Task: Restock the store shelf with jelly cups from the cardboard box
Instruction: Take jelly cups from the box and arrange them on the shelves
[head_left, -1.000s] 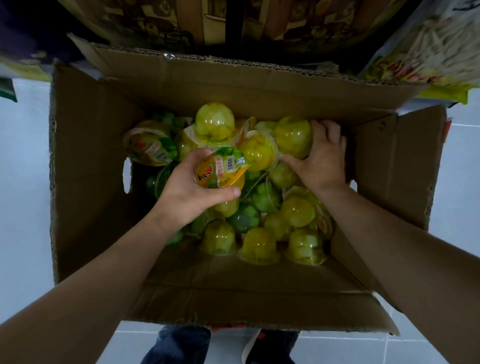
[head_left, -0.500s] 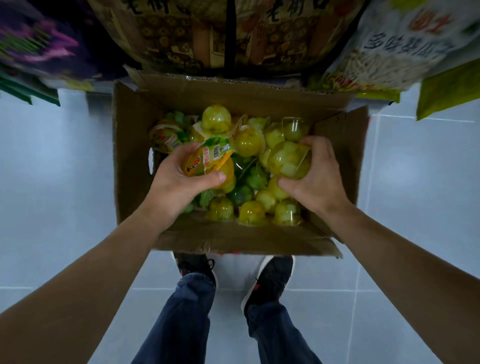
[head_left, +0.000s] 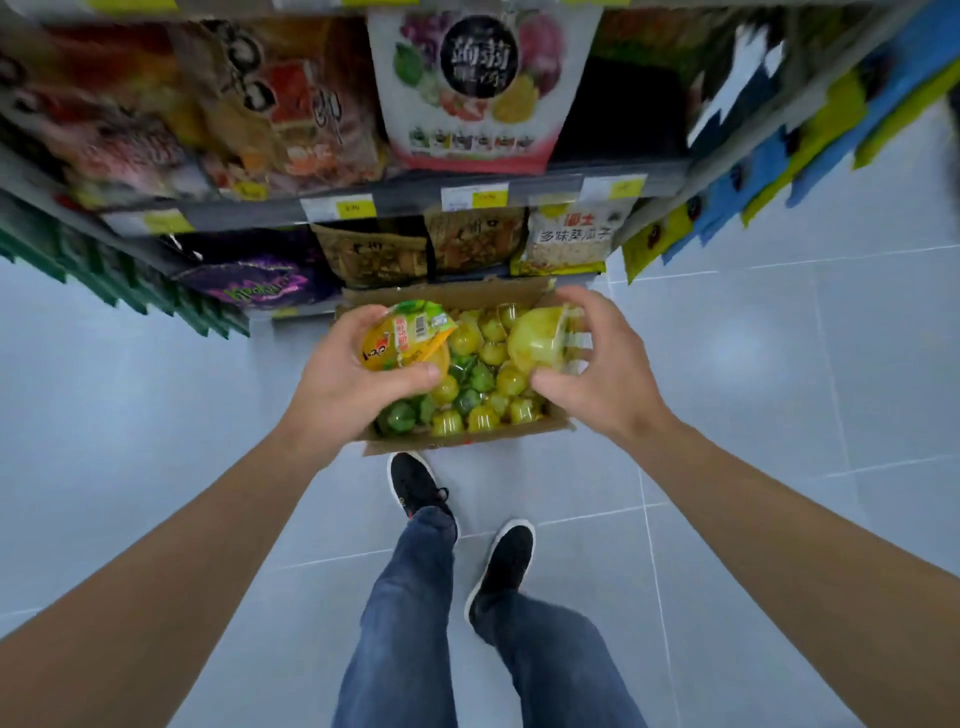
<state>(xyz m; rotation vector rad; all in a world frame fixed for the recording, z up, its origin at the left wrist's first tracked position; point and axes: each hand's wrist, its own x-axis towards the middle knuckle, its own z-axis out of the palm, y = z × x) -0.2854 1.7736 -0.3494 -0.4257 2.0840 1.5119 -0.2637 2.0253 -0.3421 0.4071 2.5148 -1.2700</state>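
— What's the setting?

— Pale grey floor tiles (head_left: 753, 364), with a store shelf (head_left: 467, 200) of snack bags straight ahead; yellow price tags run along its edge. A cardboard box (head_left: 457, 441) sits open on the floor at the shelf's foot, beside the person's dark shoes (head_left: 415, 483).

— And the hands?

— Both are raised above the box. The left hand (head_left: 343, 384) has its fingers and thumb curled round a jelly cup (head_left: 405, 340) lying on its side, printed foil lid turned up toward the camera, the axis from lid to base running roughly away and down. The right hand (head_left: 602, 374) grips a second jelly cup (head_left: 540, 340) — clear, with yellow filling. This one is blurred; its rounded base seems to point left, toward the other cup.

— The rest of the stock?

— Heaped in the box: yellow and green cups (head_left: 483, 384), most with their domed bottoms upward.
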